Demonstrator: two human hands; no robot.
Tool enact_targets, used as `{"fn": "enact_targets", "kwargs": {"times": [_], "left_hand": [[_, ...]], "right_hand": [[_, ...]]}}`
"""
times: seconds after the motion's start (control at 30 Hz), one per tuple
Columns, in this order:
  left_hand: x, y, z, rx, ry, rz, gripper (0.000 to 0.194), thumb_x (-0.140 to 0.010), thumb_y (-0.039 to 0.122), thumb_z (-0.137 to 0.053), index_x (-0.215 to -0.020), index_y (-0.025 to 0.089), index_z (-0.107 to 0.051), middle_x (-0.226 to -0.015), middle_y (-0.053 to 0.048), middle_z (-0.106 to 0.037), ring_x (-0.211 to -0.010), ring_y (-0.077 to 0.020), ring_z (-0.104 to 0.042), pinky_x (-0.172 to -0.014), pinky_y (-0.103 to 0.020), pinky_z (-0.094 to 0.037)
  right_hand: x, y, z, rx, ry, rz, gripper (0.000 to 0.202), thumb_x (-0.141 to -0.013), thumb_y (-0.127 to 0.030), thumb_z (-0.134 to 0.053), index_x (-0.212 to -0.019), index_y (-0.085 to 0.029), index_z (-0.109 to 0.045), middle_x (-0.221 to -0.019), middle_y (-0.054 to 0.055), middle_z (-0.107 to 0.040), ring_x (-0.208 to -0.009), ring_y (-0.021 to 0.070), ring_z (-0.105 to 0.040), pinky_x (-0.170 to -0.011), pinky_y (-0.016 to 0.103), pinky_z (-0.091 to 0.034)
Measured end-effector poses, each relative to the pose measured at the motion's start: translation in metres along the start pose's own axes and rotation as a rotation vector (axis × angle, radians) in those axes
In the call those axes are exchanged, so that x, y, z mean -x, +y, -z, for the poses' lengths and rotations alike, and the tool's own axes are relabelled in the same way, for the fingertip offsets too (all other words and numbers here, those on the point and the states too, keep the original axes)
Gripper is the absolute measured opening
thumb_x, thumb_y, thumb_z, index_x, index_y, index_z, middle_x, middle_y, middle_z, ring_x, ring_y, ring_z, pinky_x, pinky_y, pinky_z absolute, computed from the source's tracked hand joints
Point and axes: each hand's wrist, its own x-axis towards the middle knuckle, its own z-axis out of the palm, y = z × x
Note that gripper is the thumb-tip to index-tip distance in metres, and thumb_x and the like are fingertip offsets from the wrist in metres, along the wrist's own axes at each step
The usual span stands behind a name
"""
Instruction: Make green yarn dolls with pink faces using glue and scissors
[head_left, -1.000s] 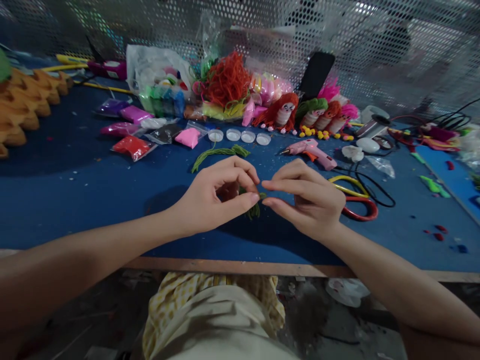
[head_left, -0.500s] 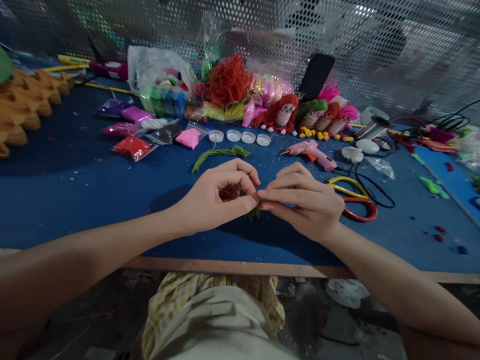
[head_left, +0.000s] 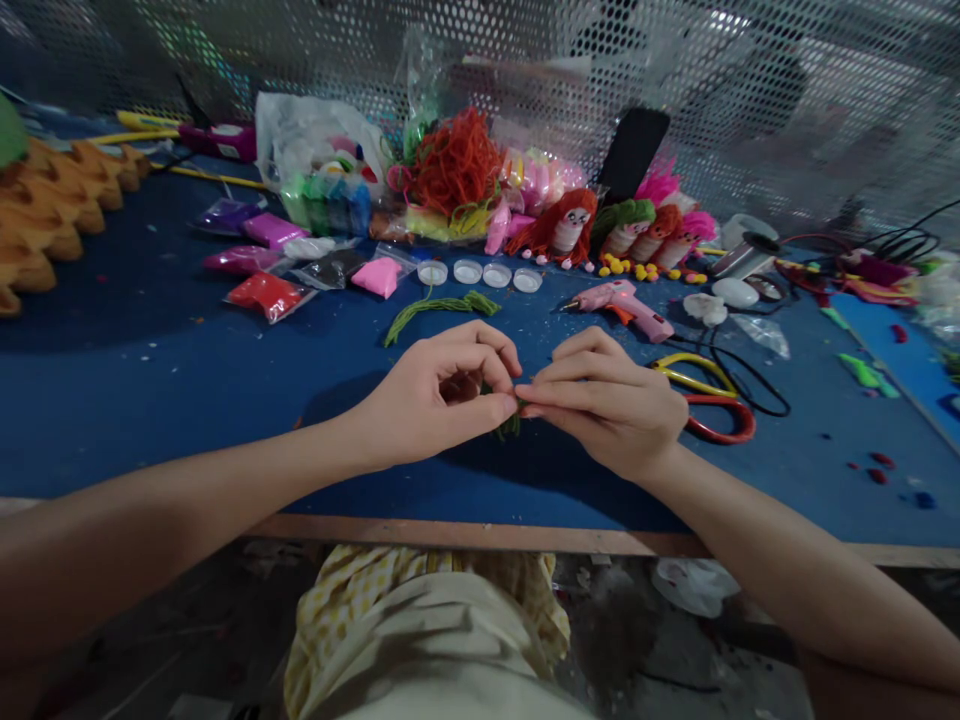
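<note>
Pinched between the thumb and fingers of my left hand (head_left: 446,390) is a small bundle of dark green yarn (head_left: 510,425), its loose strands hanging below the fingertips. The fingertips of my right hand (head_left: 611,400) close on the same bundle from the right, and both hands' tips meet. Most of the yarn is hidden by my fingers. Beyond my left hand lies a longer hank of green yarn (head_left: 431,310) on the blue table. Scissors with one yellow and one red handle loop (head_left: 720,420) lie beside my right hand, their blades hidden.
A pink glue gun (head_left: 626,305) rests past my right hand, its black cord trailing right. Small round white dishes (head_left: 497,274) line up behind the hank. Yarn-haired dolls (head_left: 574,225) stand farther back. Coloured packets (head_left: 268,293) lie left; an orange egg tray (head_left: 56,205) sits far left.
Both hands stay almost in place, with only slight finger shifts around the green yarn. Nothing else on the table has moved.
</note>
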Motion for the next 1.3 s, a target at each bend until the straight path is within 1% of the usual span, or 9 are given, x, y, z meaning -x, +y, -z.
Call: {"fn": "enact_targets", "kwargs": {"times": [0.17,0.33,0.43,0.57,0.7,0.77,0.93,1.07,1.3], "left_hand": [[0.000,0.002,0.000,-0.022,0.002,0.029,0.016,-0.084,0.026,-0.069,-0.072,0.015,-0.070,-0.093,-0.008,-0.071,-0.069,-0.0114,-0.060,-0.053,-0.021,-0.045],[0.000,0.004,-0.002,0.001,0.060,0.163,0.024,-0.086,0.036,-0.075,-0.095,0.015,-0.081,-0.078,-0.005,-0.078,-0.057,-0.0112,-0.060,-0.049,-0.022,-0.044],[0.000,0.004,-0.004,0.020,0.081,0.166,0.020,-0.083,0.035,-0.079,-0.088,0.016,-0.084,-0.074,-0.004,-0.079,-0.059,-0.0128,-0.064,-0.052,-0.022,-0.048],[0.000,0.006,-0.003,-0.058,0.095,0.190,0.020,-0.086,0.034,-0.074,-0.079,0.017,-0.082,-0.070,-0.002,-0.078,-0.057,-0.0119,-0.063,-0.052,-0.021,-0.046],[-0.004,0.002,0.006,-0.215,0.223,0.181,0.023,-0.090,0.037,-0.068,-0.083,0.018,-0.080,-0.075,-0.002,-0.078,-0.063,-0.0129,-0.064,-0.058,-0.023,-0.047],[-0.007,-0.004,0.012,-0.343,0.291,0.204,0.022,-0.091,0.036,-0.066,-0.085,0.019,-0.078,-0.080,-0.002,-0.078,-0.069,-0.0143,-0.066,-0.062,-0.025,-0.047],[-0.013,-0.017,0.024,-0.594,0.237,0.291,0.021,-0.092,0.036,-0.062,-0.086,0.019,-0.073,-0.082,-0.004,-0.077,-0.070,-0.0167,-0.065,-0.065,-0.028,-0.043],[-0.012,-0.016,0.019,-0.530,0.184,0.375,0.021,-0.092,0.037,-0.061,-0.087,0.019,-0.070,-0.084,-0.004,-0.077,-0.071,-0.0181,-0.067,-0.064,-0.028,-0.043],[-0.011,-0.011,0.007,-0.179,0.153,0.488,0.026,-0.094,0.043,-0.061,-0.084,0.019,-0.061,-0.057,0.003,-0.060,-0.054,-0.0144,-0.062,-0.051,-0.025,-0.038]], "right_hand": [[-0.001,-0.002,0.001,0.007,-0.013,-0.013,0.030,-0.088,-0.014,-0.078,-0.115,-0.029,-0.079,-0.089,0.001,-0.079,-0.082,0.0162,-0.064,-0.073,0.033,-0.054],[-0.002,-0.003,0.001,0.076,0.020,-0.058,0.024,-0.091,-0.012,-0.074,-0.109,-0.028,-0.079,-0.088,0.002,-0.080,-0.081,0.0158,-0.066,-0.072,0.032,-0.054],[-0.001,-0.003,0.001,0.133,0.031,-0.050,0.024,-0.091,-0.013,-0.074,-0.108,-0.030,-0.079,-0.087,0.000,-0.080,-0.079,0.0162,-0.068,-0.070,0.032,-0.054],[-0.003,-0.006,0.000,0.171,0.031,-0.052,0.022,-0.091,-0.012,-0.073,-0.105,-0.028,-0.078,-0.089,0.000,-0.081,-0.080,0.0162,-0.070,-0.070,0.032,-0.055],[-0.003,-0.005,-0.003,0.205,0.037,-0.233,0.016,-0.092,-0.011,-0.070,-0.101,-0.024,-0.074,-0.090,0.001,-0.080,-0.082,0.0168,-0.070,-0.076,0.034,-0.056],[-0.001,0.000,-0.005,0.244,-0.016,-0.352,0.016,-0.089,-0.012,-0.069,-0.100,-0.022,-0.072,-0.093,0.003,-0.078,-0.088,0.0199,-0.070,-0.079,0.036,-0.056],[0.007,0.014,-0.015,0.309,-0.208,-0.505,0.022,-0.081,-0.015,-0.071,-0.103,-0.019,-0.070,-0.099,0.009,-0.075,-0.096,0.0273,-0.067,-0.086,0.044,-0.054],[0.009,0.018,-0.022,0.309,-0.224,-0.538,0.019,-0.085,-0.020,-0.073,-0.104,-0.018,-0.073,-0.096,0.009,-0.077,-0.095,0.0278,-0.067,-0.086,0.045,-0.054],[0.005,0.011,-0.020,0.328,-0.053,-0.340,0.017,-0.091,-0.011,-0.063,-0.098,-0.019,-0.076,-0.091,0.006,-0.080,-0.086,0.0220,-0.070,-0.080,0.038,-0.056]]}}
